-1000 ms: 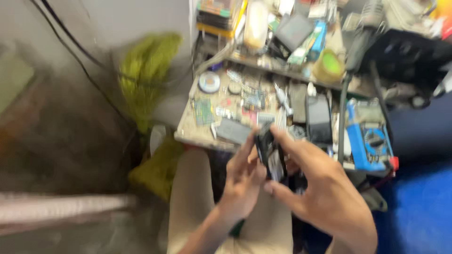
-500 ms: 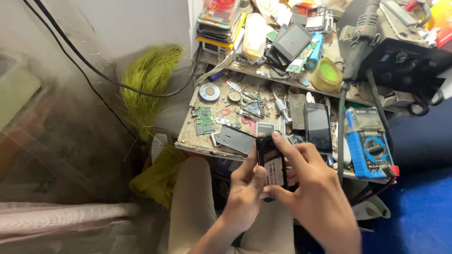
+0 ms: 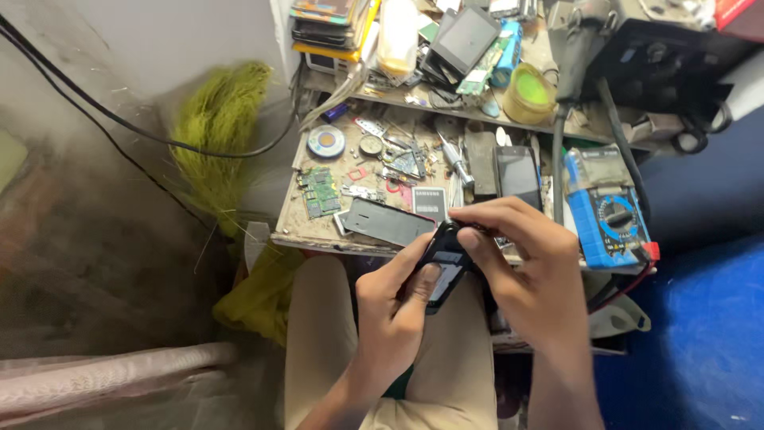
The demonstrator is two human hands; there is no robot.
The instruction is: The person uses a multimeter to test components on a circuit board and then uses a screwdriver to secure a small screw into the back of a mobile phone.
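Note:
A small dark mobile phone (image 3: 444, 267) is held over my lap, between both hands, just in front of the workbench edge. My left hand (image 3: 390, 306) grips it from below with the thumb on its face. My right hand (image 3: 529, 267) closes over its top end from the right. Just beyond it on the bench lie a dark phone back cover (image 3: 387, 221) and a flat battery (image 3: 430, 202).
The cluttered wooden workbench (image 3: 296, 231) carries a green circuit board (image 3: 321, 191), a solder reel (image 3: 326, 141), a black phone (image 3: 517, 171) and a blue multimeter (image 3: 609, 215). A shelf behind holds a tablet (image 3: 464, 36) and a green-yellow tub (image 3: 532, 91). A yellow-green broom (image 3: 219, 139) leans left.
The view has tilted down and sharpened. The phone has turned in my hands from upright to lying tilted, and my right hand has come over its top end.

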